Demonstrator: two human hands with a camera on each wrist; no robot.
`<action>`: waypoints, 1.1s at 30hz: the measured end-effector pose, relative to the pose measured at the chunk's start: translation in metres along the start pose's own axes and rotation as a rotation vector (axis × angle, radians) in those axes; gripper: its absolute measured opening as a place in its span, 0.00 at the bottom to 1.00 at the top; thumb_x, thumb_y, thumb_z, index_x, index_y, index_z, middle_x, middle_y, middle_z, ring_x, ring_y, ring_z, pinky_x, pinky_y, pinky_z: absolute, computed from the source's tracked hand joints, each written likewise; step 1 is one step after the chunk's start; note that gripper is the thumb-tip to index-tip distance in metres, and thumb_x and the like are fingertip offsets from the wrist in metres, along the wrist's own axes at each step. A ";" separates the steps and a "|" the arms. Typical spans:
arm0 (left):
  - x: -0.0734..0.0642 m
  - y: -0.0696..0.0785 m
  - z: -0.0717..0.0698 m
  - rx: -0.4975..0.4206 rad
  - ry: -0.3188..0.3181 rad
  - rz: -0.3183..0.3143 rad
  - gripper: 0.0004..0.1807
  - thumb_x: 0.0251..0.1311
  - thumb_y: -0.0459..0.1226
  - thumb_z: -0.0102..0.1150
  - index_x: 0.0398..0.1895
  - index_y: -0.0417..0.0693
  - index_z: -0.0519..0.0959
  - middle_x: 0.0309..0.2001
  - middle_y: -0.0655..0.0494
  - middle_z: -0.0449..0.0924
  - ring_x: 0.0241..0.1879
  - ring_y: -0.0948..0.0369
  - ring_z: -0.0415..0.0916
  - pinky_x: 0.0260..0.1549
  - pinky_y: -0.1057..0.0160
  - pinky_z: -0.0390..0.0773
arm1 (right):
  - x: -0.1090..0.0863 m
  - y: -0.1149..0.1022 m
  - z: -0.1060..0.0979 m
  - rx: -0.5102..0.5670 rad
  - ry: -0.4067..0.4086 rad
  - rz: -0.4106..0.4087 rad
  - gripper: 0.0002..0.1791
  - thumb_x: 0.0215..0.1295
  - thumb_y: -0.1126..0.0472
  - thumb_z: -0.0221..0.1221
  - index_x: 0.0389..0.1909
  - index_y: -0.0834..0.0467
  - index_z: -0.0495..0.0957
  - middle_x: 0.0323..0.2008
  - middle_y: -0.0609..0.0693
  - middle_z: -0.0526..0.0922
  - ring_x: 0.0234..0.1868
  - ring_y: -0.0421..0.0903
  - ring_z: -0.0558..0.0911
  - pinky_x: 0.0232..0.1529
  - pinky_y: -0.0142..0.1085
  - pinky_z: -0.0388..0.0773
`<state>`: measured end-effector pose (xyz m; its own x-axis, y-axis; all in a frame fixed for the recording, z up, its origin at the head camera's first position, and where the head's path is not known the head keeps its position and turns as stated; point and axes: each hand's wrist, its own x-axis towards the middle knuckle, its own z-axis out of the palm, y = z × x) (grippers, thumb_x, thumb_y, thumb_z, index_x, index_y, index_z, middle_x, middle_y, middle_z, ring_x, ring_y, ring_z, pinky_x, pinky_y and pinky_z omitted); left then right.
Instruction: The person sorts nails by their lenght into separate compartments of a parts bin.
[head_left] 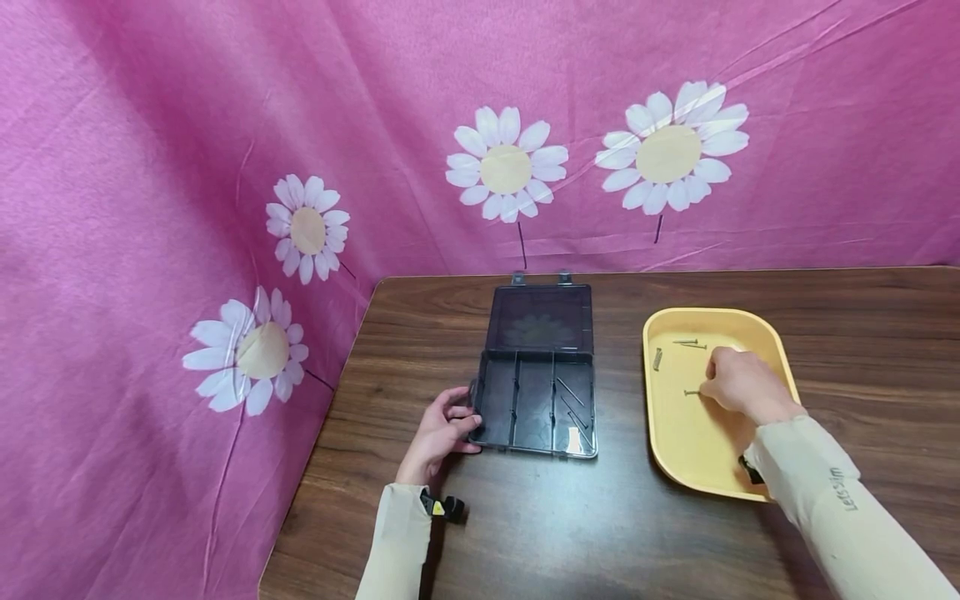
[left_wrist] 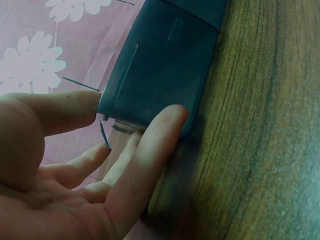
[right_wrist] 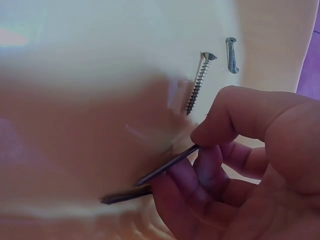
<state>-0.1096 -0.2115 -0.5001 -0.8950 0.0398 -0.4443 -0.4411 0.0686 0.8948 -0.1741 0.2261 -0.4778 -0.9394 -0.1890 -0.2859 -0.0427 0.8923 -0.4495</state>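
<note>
A dark see-through compartment box [head_left: 534, 404] lies with its lid [head_left: 540, 321] folded open toward the back. Several nails [head_left: 570, 392] rest in its right-hand compartment. My left hand [head_left: 442, 432] grips the box's left side, thumb and fingers at its edge. Inside the yellow tray [head_left: 663, 454], my right hand [head_left: 738, 385] pinches a dark nail [right_wrist: 167, 166] between thumb and fingers. Just below it in the right wrist view, a second nail [right_wrist: 125, 196] runs behind a finger. A screw [right_wrist: 199, 84] lies near the thumb, with a smaller one [right_wrist: 232, 56] farther off.
Both containers sit on a brown wood-grain table [head_left: 525, 525], the tray to the right of the box. A pink cloth with daisies [head_left: 405, 125] hangs behind the table and along its left side.
</note>
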 end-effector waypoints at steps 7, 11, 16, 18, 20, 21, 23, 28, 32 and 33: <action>0.000 0.000 0.000 -0.001 0.004 -0.002 0.33 0.59 0.26 0.59 0.68 0.43 0.63 0.43 0.47 0.72 0.36 0.59 0.78 0.30 0.52 0.86 | -0.001 -0.001 -0.001 0.000 0.038 -0.019 0.06 0.49 0.63 0.58 0.26 0.60 0.70 0.24 0.54 0.73 0.26 0.49 0.71 0.23 0.33 0.64; 0.000 0.000 0.000 -0.003 -0.001 0.003 0.33 0.59 0.26 0.59 0.68 0.43 0.62 0.43 0.47 0.71 0.36 0.59 0.77 0.30 0.52 0.86 | -0.003 -0.001 -0.001 -0.009 0.050 -0.019 0.07 0.50 0.62 0.58 0.27 0.59 0.70 0.24 0.54 0.73 0.26 0.49 0.71 0.23 0.33 0.63; -0.001 0.000 0.000 0.002 0.001 0.001 0.33 0.59 0.26 0.59 0.68 0.44 0.62 0.44 0.46 0.71 0.37 0.58 0.77 0.30 0.53 0.86 | -0.005 -0.002 -0.003 0.008 0.048 0.007 0.06 0.52 0.61 0.57 0.28 0.58 0.70 0.24 0.52 0.73 0.25 0.47 0.71 0.21 0.34 0.63; -0.001 0.001 0.000 0.002 0.002 0.000 0.33 0.59 0.26 0.59 0.68 0.44 0.62 0.44 0.46 0.71 0.37 0.58 0.77 0.29 0.53 0.86 | -0.007 -0.003 -0.005 0.019 0.050 0.019 0.06 0.53 0.61 0.56 0.29 0.58 0.70 0.25 0.52 0.73 0.25 0.46 0.71 0.20 0.34 0.63; -0.001 0.000 0.000 0.000 0.001 0.000 0.33 0.59 0.26 0.59 0.68 0.44 0.62 0.44 0.46 0.71 0.37 0.58 0.77 0.29 0.53 0.86 | -0.009 -0.005 -0.007 0.028 0.060 0.017 0.06 0.53 0.61 0.55 0.30 0.58 0.70 0.25 0.53 0.73 0.25 0.47 0.71 0.20 0.34 0.63; -0.001 0.000 0.000 -0.001 0.001 0.000 0.33 0.59 0.26 0.59 0.68 0.44 0.62 0.44 0.46 0.71 0.37 0.58 0.77 0.29 0.53 0.86 | -0.010 -0.006 -0.009 0.033 0.064 0.019 0.06 0.53 0.61 0.54 0.30 0.58 0.70 0.26 0.53 0.73 0.26 0.47 0.71 0.21 0.34 0.63; 0.000 0.000 0.000 -0.004 -0.001 0.001 0.33 0.59 0.26 0.59 0.68 0.43 0.62 0.44 0.46 0.71 0.37 0.58 0.76 0.29 0.53 0.86 | -0.012 -0.007 -0.011 0.038 0.076 0.016 0.06 0.55 0.60 0.53 0.31 0.58 0.69 0.27 0.53 0.73 0.27 0.48 0.71 0.21 0.34 0.62; 0.000 -0.001 0.000 -0.011 -0.003 0.001 0.33 0.59 0.26 0.59 0.68 0.43 0.62 0.43 0.47 0.71 0.37 0.58 0.76 0.29 0.53 0.86 | -0.015 -0.010 -0.016 0.065 0.118 0.003 0.07 0.56 0.59 0.53 0.32 0.58 0.69 0.29 0.54 0.73 0.28 0.48 0.71 0.22 0.34 0.62; 0.000 -0.001 0.000 -0.013 -0.004 0.002 0.33 0.59 0.26 0.59 0.68 0.43 0.62 0.43 0.46 0.71 0.37 0.57 0.76 0.29 0.54 0.86 | -0.015 -0.011 -0.018 0.088 0.190 -0.032 0.08 0.56 0.60 0.56 0.34 0.60 0.71 0.29 0.53 0.74 0.27 0.47 0.71 0.24 0.33 0.63; 0.000 -0.001 0.000 -0.014 -0.004 0.001 0.33 0.59 0.26 0.59 0.68 0.43 0.62 0.43 0.46 0.71 0.37 0.57 0.76 0.29 0.54 0.86 | -0.015 -0.012 -0.018 0.092 0.210 -0.039 0.09 0.55 0.60 0.57 0.34 0.61 0.72 0.29 0.53 0.74 0.27 0.47 0.71 0.24 0.33 0.63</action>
<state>-0.1091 -0.2118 -0.5007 -0.8954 0.0435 -0.4432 -0.4408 0.0550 0.8959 -0.1656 0.2261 -0.4530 -0.9883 -0.1242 -0.0887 -0.0580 0.8430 -0.5347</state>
